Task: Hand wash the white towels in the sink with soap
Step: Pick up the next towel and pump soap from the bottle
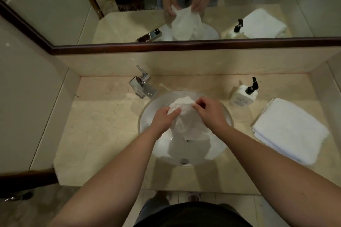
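Head view, left to right. A chrome faucet (143,86) stood on the beige marble countertop (96,125) behind and to the left of the round white sink (147,116), its spout angled toward the basin. The left hand (163,119) was over the left half of the sink, its fingers curled into the left side of a bunched white towel (184,116) and gripping it. The towel was held up above the basin between both hands; its lower part hung down toward the middle of the bowl, and the metal drain (184,161) showed near the front rim. The right hand (209,111) pinched the upper right edge of the towel between thumb and fingertips. Right of the sink, a white soap bottle (243,97) with a black pump stood near the back of the countertop. Just in front of it, at the far right, lay a folded stack of white towels (289,131). Above the backsplash, the dark-framed mirror (184,47) reflected the hands, towel, bottle and stack.
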`<state>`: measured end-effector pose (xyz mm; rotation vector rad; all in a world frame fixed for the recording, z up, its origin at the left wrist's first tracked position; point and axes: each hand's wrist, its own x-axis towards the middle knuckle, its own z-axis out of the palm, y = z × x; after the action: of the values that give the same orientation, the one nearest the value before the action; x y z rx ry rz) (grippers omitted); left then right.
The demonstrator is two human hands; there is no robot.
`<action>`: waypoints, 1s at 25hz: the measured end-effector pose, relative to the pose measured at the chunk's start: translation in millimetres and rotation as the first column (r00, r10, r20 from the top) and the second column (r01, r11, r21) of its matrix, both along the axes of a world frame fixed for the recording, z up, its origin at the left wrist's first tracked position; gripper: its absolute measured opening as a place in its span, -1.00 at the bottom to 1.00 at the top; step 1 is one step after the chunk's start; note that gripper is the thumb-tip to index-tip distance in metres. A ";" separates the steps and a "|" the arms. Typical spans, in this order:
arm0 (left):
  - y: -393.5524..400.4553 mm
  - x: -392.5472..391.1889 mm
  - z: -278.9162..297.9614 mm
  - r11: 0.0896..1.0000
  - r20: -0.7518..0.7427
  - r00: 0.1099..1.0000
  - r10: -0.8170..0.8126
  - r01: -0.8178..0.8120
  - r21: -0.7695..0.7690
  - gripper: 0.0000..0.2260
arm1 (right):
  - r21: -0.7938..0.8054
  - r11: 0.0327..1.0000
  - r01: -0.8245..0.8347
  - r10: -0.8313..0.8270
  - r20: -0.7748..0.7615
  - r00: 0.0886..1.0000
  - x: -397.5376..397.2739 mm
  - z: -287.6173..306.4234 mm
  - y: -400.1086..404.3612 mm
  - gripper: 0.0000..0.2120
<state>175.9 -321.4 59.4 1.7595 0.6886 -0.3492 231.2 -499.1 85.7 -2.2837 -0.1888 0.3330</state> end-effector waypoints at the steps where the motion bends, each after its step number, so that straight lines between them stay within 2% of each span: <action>1: 5.5 0.9 -2.9 0.999 0.006 1.000 -0.003 0.003 0.033 -0.58 | -0.002 1.000 0.009 -0.009 -0.007 1.000 2.6 -3.9 3.5 -0.89; 5: 27.7 10.3 -3.9 0.992 0.037 0.992 0.121 -0.123 0.042 -0.77 | -0.033 0.998 0.062 -0.063 -0.024 0.998 11.4 -18.2 8.5 -0.88; 8: 43.9 17.0 -18.3 0.989 -0.001 0.993 0.120 -0.119 0.091 -0.70 | -0.055 0.991 0.118 -0.122 -0.064 0.991 12.1 -32.7 11.8 -0.90; 13: 52.7 12.4 -23.3 1.000 -0.122 0.992 0.024 -0.022 0.017 -0.53 | -0.072 0.994 0.085 -0.100 -0.233 0.967 -1.4 -51.1 19.1 -0.65; 19: 59.9 10.0 -30.3 0.983 -0.116 0.978 -0.172 0.178 0.042 -0.56 | -0.107 0.977 0.184 -0.208 -0.299 0.931 -22.1 -52.6 24.1 -0.69; 25: 44.8 28.3 -36.4 0.940 -0.101 0.938 -0.331 0.337 0.056 -0.58 | -0.110 0.923 0.370 -0.385 -0.303 0.872 -32.6 -53.6 -0.7 -0.70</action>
<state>204.2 -276.6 23.0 1.9421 0.4666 -0.6464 198.6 -499.9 32.1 -2.2133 0.4343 0.4964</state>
